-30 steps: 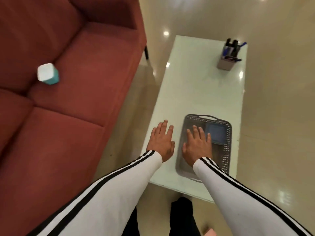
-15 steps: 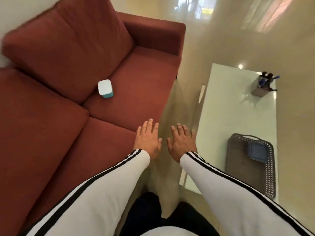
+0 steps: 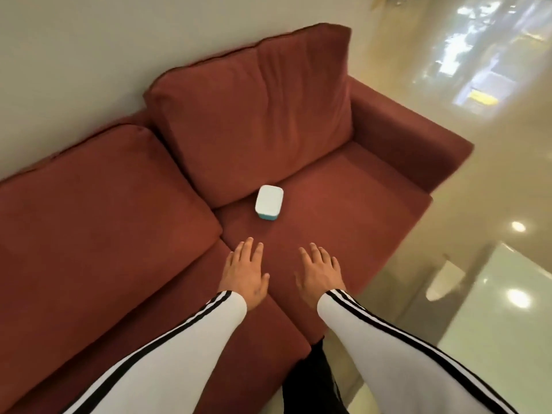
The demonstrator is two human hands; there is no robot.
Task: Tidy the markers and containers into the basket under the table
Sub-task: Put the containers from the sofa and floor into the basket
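Stretching forward over the sofa seat, the fingers (image 3: 248, 250) of both hands are held straight and a little apart, and nothing is gripped by them. The left hand (image 3: 243, 276) and the right hand (image 3: 322, 276) are turned palm down, side by side, with a gap between them. Whether the seat is touched cannot be told. Behind the wrists, white sleeves (image 3: 185, 345) with black stripes are seen.

Beyond the fingertips, and apart from them, a small container (image 3: 268, 205) with a white lid and a teal base is found. It stands upright on the seat of the red sofa (image 3: 113, 222), close to the foot of the back cushion (image 3: 254, 115), and it is somewhat nearer to the left hand.

At the right edge only a corner of the pale glossy table (image 3: 501, 324) is shown. The basket and the markers are not in view, so their state cannot be judged.

The task is judged to be unfinished: this container is not yet picked up. A reach for it is probably the step in hand. Afterwards it has to be carried to the table and laid into the basket.
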